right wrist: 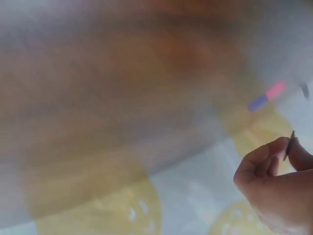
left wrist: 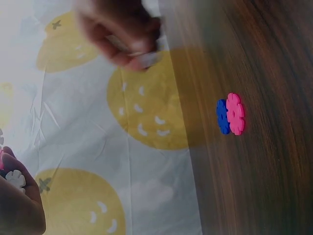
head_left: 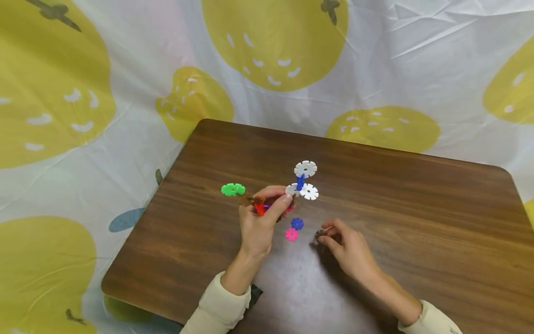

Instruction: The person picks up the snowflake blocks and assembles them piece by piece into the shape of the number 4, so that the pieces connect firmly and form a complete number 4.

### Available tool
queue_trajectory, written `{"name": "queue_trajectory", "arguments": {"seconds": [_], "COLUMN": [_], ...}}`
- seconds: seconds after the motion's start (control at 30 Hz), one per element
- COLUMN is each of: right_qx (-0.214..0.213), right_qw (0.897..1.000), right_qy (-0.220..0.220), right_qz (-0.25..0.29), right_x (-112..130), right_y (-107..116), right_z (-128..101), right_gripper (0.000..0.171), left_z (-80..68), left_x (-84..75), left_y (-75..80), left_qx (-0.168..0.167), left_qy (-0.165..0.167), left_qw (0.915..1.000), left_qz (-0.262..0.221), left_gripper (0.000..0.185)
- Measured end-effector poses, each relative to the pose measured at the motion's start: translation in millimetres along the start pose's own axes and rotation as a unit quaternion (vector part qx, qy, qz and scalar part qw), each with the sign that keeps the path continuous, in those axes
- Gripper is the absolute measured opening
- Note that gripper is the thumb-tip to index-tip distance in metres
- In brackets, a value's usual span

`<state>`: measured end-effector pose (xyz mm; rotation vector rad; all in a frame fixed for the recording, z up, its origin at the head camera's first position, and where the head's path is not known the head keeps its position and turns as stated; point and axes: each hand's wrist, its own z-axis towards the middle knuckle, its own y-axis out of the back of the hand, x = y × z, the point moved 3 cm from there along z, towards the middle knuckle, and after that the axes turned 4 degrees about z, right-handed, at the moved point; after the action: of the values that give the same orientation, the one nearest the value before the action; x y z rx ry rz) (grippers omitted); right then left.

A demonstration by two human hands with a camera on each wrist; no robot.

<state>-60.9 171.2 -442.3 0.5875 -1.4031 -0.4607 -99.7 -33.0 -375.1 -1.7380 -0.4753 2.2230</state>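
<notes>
My left hand (head_left: 259, 221) sits near the middle of the head view, fingers curled round a cluster of snap-together discs (head_left: 292, 192) that I'm holding just above the desk (head_left: 417, 222). The bit inside my grip is red and mostly hidden, and from it the build spreads up and right: three white discs (head_left: 306, 169) joined by a blue piece, with a green disc (head_left: 232, 189) sticking out on the left side past a brownish one. In the left wrist view only a white disc (left wrist: 15, 178) shows at the lower left beside my palm.

My right hand (head_left: 347, 246) is lower right of that, close to the desk, thumb and fingertips pinching a small dark brown disc (head_left: 320, 236). The right wrist view catches it edge-on as a thin dark sliver (right wrist: 291, 145) between my fingertips (right wrist: 274, 147); the rest of that view is pretty blurry.

Between the two hands, a bit nearer the left one, a loose blue disc (head_left: 297, 223) and a pink disc (head_left: 291, 234) lie flat on the desk, touching each other. The left wrist view shows them (left wrist: 230, 114) side by side too.

Around the desk there's a white cloth with big yellow fruit prints (head_left: 275, 41).
</notes>
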Motion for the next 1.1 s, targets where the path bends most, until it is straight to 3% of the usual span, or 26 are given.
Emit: {"name": "queue_trajectory", "arguments": {"seconds": [0.17,0.33,0.47,0.63,0.87,1.1], "right_qx": [-0.040,-0.060,-0.102,-0.148,-0.157,-0.148], "right_qw": [0.998,0.993,0.981,0.964,0.948,0.947], "right_qy": [0.036,0.024,0.037,0.095,0.135,0.139], "right_qz": [0.026,0.098,0.163,0.201,0.240,0.249], "right_x": [30,54,71,85,94,97], "right_y": [22,41,54,62,60,56], "right_z": [4,4,6,9,15,19], "right_gripper": [0.014,0.007,0.009,0.014,0.015,0.017], "left_z": [1.5,2.1,2.7,2.6,1.7,1.1], "left_x": [0.9,0.4,0.8,0.6,-1.4,-1.5], "left_y": [-0.2,-0.1,0.4,0.7,-2.4,-3.5], "left_qx": [0.005,0.007,0.007,0.006,0.009,0.012], "left_qy": [0.000,-0.005,-0.004,-0.003,-0.002,-0.007], "left_qw": [1.0000,0.9999,1.0000,1.0000,0.9999,0.9999], "left_qz": [-0.001,-0.005,0.000,0.005,0.005,0.001], "left_gripper": [0.026,0.026,0.026,0.026,0.026,0.025]}}
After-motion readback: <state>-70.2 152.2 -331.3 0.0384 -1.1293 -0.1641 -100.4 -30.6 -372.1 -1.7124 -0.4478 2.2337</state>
